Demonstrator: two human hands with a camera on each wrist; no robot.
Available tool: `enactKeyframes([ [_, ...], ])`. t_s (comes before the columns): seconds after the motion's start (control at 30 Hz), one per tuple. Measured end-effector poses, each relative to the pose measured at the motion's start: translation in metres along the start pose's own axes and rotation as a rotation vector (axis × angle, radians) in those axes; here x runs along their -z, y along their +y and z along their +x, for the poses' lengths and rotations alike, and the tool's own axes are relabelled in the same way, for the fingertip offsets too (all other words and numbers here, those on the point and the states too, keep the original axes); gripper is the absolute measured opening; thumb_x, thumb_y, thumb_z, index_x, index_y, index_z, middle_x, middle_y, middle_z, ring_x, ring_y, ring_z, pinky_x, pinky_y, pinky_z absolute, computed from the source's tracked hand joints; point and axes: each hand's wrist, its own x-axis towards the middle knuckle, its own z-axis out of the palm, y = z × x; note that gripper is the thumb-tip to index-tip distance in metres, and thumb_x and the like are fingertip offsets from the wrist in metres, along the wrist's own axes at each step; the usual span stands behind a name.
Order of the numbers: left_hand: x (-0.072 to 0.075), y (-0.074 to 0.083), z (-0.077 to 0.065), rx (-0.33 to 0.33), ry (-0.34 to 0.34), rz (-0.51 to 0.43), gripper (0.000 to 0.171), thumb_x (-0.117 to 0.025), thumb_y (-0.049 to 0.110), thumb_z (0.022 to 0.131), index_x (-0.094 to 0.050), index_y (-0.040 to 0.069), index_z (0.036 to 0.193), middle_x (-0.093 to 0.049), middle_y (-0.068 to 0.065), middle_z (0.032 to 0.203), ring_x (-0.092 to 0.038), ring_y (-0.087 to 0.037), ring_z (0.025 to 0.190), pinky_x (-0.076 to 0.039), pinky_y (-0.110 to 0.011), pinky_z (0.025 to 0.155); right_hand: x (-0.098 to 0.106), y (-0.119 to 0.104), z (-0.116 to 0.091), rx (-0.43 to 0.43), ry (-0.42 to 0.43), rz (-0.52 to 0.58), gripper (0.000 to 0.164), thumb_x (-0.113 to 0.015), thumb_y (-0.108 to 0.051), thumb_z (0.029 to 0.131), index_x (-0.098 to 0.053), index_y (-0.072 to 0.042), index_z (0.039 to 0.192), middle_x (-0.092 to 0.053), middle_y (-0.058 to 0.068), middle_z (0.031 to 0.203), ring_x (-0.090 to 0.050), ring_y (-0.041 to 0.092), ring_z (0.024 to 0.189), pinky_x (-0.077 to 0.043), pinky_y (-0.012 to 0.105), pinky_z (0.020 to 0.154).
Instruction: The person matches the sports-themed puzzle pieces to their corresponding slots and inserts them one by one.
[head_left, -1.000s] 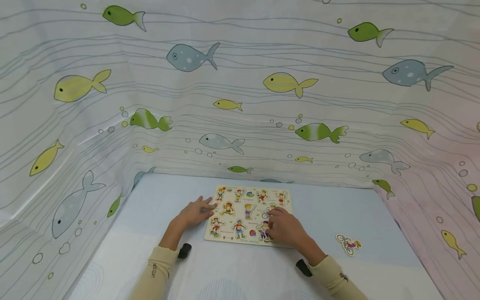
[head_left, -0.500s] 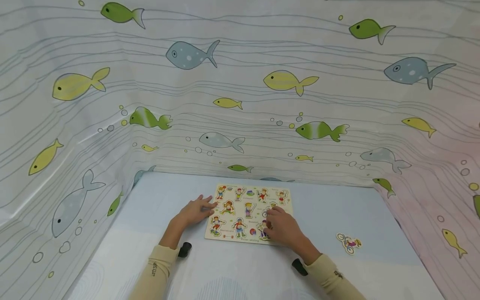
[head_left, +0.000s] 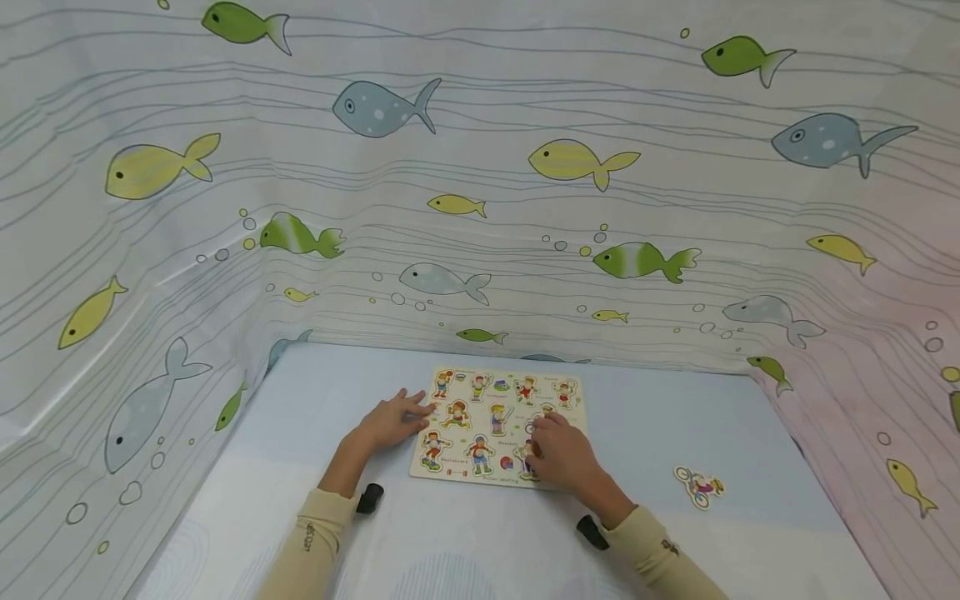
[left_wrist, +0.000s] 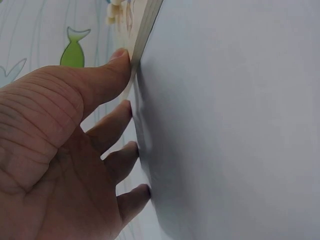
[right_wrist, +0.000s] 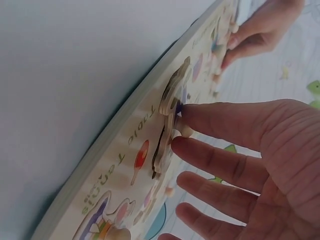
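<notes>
A wooden knob puzzle board [head_left: 476, 423] printed with sports figures lies on the table in the head view. My left hand [head_left: 392, 422] is at its left edge with the fingers extended. In the left wrist view, the left thumb [left_wrist: 107, 77] touches the board's edge while other fingertips rest on the table. Over the board's lower right corner, my right hand [head_left: 564, 450] pinches the small knob of a figure puzzle piece [right_wrist: 171, 95] between thumb and index finger. That piece sits slightly raised and askew over its recess; the remaining right fingers extend loosely.
A loose cyclist puzzle piece [head_left: 699, 487] lies on the table to the right of the board. Several other figure pieces, such as a roller skater [head_left: 478, 455], sit in the board. A fish-patterned wall covering [head_left: 525, 250] stands behind and at both sides.
My right wrist and forearm have shifted slightly left, with the fingertips staying at the same piece. The left hand, the board and the cyclist piece hold their places.
</notes>
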Motion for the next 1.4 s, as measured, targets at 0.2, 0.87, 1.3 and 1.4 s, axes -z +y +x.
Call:
enactKeyframes([
  [0.2,-0.001,-0.002,0.001,-0.004,0.005,0.001,0.038,-0.065,0.026,0.096,-0.064,0.014,0.132,-0.04,-0.012,0.152,-0.022,-0.045,0.144,-0.014,-0.066,0.113,-0.001,-0.005,0.002,-0.013,-0.012,-0.034,0.034,-0.08,-0.023,0.081,-0.053,-0.018,0.061,-0.067,0.003,0.105,-0.056,0.026,0.116,-0.053,0.041,0.092],
  [0.87,-0.001,-0.001,0.0,-0.015,0.004,0.002,0.039,-0.064,0.025,0.096,-0.063,0.012,0.133,-0.04,-0.015,0.152,-0.023,-0.047,0.143,-0.015,-0.068,0.111,0.017,0.01,-0.01,-0.063,-0.029,0.071,0.016,-0.08,-0.027,0.082,-0.071,-0.014,0.086,-0.067,0.005,0.117,-0.049,0.033,0.128,-0.048,0.05,0.099],
  [1.3,-0.001,-0.002,0.001,-0.017,0.003,-0.001,0.038,-0.064,0.025,0.097,-0.063,0.012,0.132,-0.04,-0.014,0.152,-0.023,-0.046,0.143,-0.015,-0.068,0.111,0.03,0.035,-0.022,-0.12,0.004,0.083,0.019,-0.08,-0.025,0.083,-0.073,-0.012,0.094,-0.066,0.005,0.12,-0.047,0.031,0.13,-0.046,0.05,0.102],
  [1.4,-0.001,-0.002,0.001,-0.013,0.001,0.001,0.038,-0.064,0.026,0.097,-0.063,0.012,0.133,-0.04,-0.014,0.152,-0.022,-0.046,0.143,-0.015,-0.068,0.112,0.033,0.04,-0.024,-0.148,-0.008,0.094,0.019,-0.079,-0.025,0.084,-0.073,-0.011,0.096,-0.064,0.008,0.125,-0.045,0.033,0.133,-0.043,0.053,0.104],
])
